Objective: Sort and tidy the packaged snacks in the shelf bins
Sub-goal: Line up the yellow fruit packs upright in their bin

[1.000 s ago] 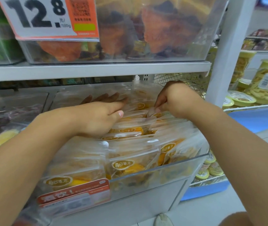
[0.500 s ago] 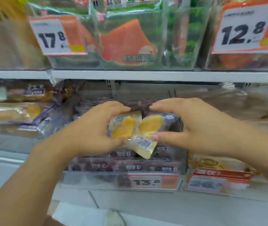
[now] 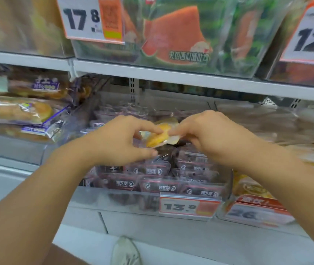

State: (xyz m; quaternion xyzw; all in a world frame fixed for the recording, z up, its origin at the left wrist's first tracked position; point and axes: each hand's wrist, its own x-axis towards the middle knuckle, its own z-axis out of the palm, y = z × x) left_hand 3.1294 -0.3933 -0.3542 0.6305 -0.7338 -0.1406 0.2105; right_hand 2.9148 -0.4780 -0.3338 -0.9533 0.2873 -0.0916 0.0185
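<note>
Nearest the camera, a pale shoe tip [image 3: 125,251] pokes up at the bottom edge, mostly cut off. Both forearms reach in from the lower corners. The left hand [image 3: 118,140] and the right hand [image 3: 209,134] meet in mid-air above the middle bin, and between them sits a small clear packet with a yellow snack [image 3: 159,135] inside. Left thumb and forefinger curl in on its left end, right fingertips pinch its right end; how much of the wrapper lies behind the fingers I cannot tell, and the print on it is blurred beyond reading.

Below the hands, the clear middle bin [image 3: 114,199] holds rows of dark purple-brown snack packs [image 3: 163,185] standing on edge, its front carrying a 13.8 price tag [image 3: 188,207]. The hands and wrists cover the rear rows. To the right, a neighbouring bin with yellow packs [image 3: 248,188] is largely hidden by the right forearm; its tag [image 3: 255,213] reads only partly, something like 26.

Left, a bin of long bread packs in purple-trimmed wrap [image 3: 18,111], smeared by motion. Further back, the white upper shelf edge [image 3: 171,76]. Above it, green bags printed with a watermelon slice [image 3: 173,37], a 17.8 tag [image 3: 91,19] and, cut off at the right edge, a tag beginning 12 [image 3: 312,37].
</note>
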